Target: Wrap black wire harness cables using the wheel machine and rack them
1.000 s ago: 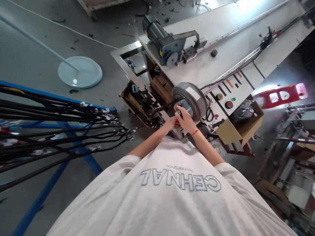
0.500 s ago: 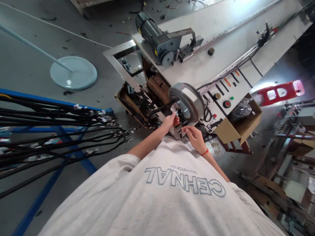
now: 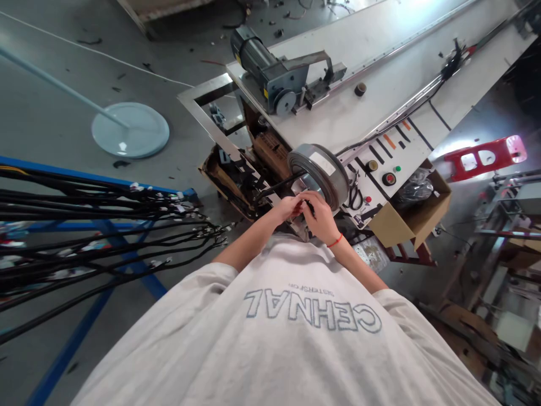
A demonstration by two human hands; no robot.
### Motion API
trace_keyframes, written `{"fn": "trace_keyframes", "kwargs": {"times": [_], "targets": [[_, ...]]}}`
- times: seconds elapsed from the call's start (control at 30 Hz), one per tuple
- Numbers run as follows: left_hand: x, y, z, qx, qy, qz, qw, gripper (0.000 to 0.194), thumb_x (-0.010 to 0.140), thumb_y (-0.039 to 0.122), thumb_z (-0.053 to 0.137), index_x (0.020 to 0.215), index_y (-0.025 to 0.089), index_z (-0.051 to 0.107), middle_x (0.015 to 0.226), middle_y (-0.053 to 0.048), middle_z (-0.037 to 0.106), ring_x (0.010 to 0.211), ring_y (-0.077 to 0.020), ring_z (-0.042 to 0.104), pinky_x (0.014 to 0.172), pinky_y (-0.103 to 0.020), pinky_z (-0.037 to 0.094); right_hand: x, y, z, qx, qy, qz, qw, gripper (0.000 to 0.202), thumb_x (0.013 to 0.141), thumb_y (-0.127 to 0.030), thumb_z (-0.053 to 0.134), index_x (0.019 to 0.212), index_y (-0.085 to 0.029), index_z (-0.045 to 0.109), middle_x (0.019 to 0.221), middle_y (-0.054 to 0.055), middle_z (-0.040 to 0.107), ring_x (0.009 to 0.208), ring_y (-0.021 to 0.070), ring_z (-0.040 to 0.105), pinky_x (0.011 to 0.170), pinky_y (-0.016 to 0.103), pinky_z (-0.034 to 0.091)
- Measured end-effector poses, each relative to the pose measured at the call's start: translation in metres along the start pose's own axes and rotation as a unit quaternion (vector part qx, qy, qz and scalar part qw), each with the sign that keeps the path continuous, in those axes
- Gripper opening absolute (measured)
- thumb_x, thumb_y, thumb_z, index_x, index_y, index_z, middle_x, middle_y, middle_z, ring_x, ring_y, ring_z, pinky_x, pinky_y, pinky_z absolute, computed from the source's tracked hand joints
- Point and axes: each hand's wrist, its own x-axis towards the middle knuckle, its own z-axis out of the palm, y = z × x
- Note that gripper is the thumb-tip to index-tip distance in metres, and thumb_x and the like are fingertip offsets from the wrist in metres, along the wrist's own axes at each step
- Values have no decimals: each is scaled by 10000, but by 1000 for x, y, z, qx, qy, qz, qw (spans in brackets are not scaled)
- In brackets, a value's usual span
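Note:
My left hand (image 3: 289,207) and my right hand (image 3: 318,215) meet at the near end of the workbench (image 3: 359,124), in front of a big grey roll (image 3: 320,172). Both have their fingers closed around something small that the fingers hide. The right hand, with a red string at its wrist, reaches over to the left fingertips. A black cable (image 3: 281,184) runs from the roll's centre down to the left, just beyond my left hand. Black-handled scissors (image 3: 355,197) lie to the right of the roll.
A motor (image 3: 257,56) is mounted on the bench's far left. Red and green buttons (image 3: 389,179) and an open carton (image 3: 399,228) are at the right. Black cable bundles (image 3: 84,197) hang on a blue frame (image 3: 101,307) at left. A red stool (image 3: 486,159) stands beyond the carton.
My right hand has moved left and up to meet my left hand. The white piece seen at my left fingertips is now hidden. The view has shifted slightly.

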Motion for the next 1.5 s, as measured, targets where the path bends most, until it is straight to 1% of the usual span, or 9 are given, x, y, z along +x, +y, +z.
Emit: {"fn": "trace_keyframes", "kwargs": {"times": [0.2,0.33,0.53,0.8,1.03,1.17,1.27,1.4,1.5], "targets": [[3,-5,4,-31,22,46,998,394,634,319,873,660,150,519,546,53,503,483,-70,471,560,-221,392,6,29,16,-148,-38,12,988,506,864,-101,390,1350,-138,525,1462,119,459,1400,239,347,1165,441,295],[-8,6,-10,170,19,110,979,255,680,272,811,683,161,581,593,11,565,550,-125,509,585,-250,400,-8,42,25,-222,-107,32,969,650,809,-116,476,1458,-112,439,1553,109,352,1479,314,171,1172,498,261],[-24,39,-14,463,22,302,833,87,852,260,619,795,194,616,842,-73,628,934,-244,598,895,-318,420,-27,41,22,-232,-117,54,964,714,801,-154,518,1500,-113,381,1580,97,298,1418,349,281,1168,520,279],[-2,68,15,664,-54,284,690,273,817,287,666,608,175,532,592,-82,525,747,-278,607,717,-329,376,-35,37,-13,-79,-81,39,993,421,865,-161,455,1273,-129,558,1380,176,526,1272,267,510,1091,458,418],[2,76,-11,583,-133,276,753,311,828,400,633,605,208,531,564,-30,512,610,-193,521,641,-278,342,-44,13,-5,140,-23,168,976,280,873,-265,515,1141,-211,575,1145,98,645,901,176,677,813,331,555],[-2,73,-26,551,-172,300,759,311,915,353,522,640,208,511,617,-30,527,613,-179,504,673,-272,337,-26,23,19,321,35,352,879,370,803,-447,632,1070,-217,520,969,53,688,677,154,689,584,270,556],[-11,72,-29,563,-186,321,738,263,914,322,508,678,207,524,677,-53,552,667,-197,527,715,-281,353,-4,29,32,389,76,401,826,421,720,-470,722,978,-219,505,820,7,678,571,128,656,497,231,526],[-26,79,-34,616,-170,320,700,246,914,338,492,724,204,572,722,-67,585,729,-212,565,770,-295,391,12,28,36,414,68,367,830,393,659,-497,759,782,-204,528,670,-33,627,533,94,612,530,213,528],[-25,84,-50,596,-53,359,716,320,964,366,377,845,203,626,880,-92,641,890,-233,588,862,-325,417,5,25,29,381,60,345,856,404,676,-551,728,731,-206,525,616,-37,598,496,93,561,494,219,475]]}}
